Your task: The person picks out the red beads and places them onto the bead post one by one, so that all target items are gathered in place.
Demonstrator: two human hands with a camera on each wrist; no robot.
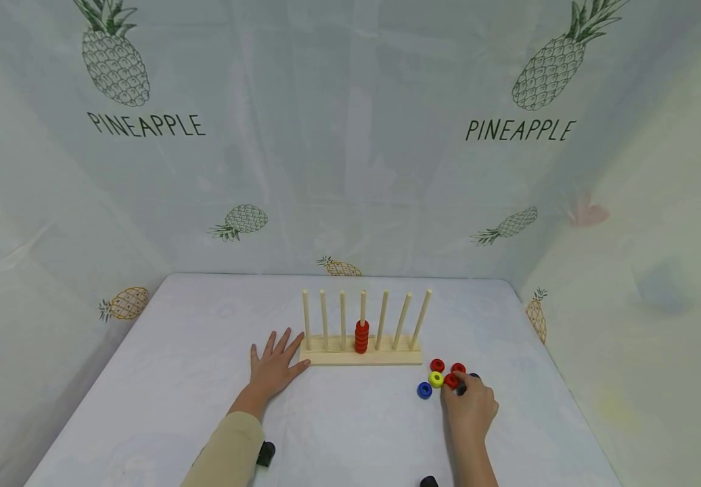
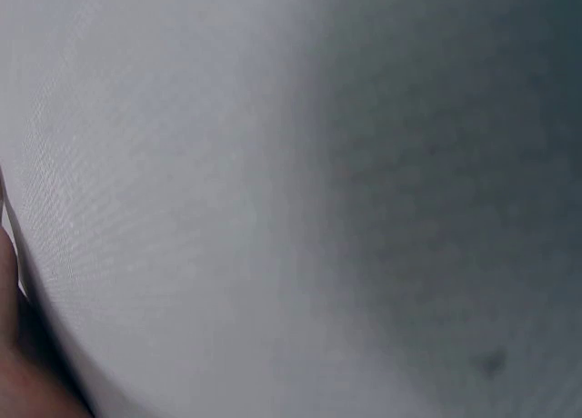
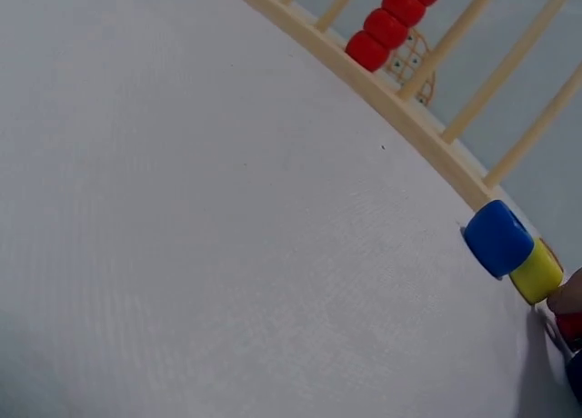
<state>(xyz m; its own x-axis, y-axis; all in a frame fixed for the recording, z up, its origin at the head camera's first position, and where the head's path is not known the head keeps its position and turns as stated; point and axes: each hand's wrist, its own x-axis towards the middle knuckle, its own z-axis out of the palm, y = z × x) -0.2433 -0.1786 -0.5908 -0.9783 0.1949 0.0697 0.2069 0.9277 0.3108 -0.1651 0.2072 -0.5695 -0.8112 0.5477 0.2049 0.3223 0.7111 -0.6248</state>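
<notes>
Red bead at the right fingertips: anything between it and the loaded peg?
Low, yes: the yellow bead sits just left of the red bead. Carried high, nothing visible blocks the way to the loaded peg.

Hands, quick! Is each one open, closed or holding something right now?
Left hand: open, fingers spread, at the left end of the wooden peg rack.
Right hand: pinching a red bead between thumb and finger.

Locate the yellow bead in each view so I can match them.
Head: the yellow bead is right of centre, in the lower half.
Left wrist: not in it.
Right wrist: near the right edge, beside the blue bead.
Shared landmark, head and right wrist only: the red bead stack.
</notes>
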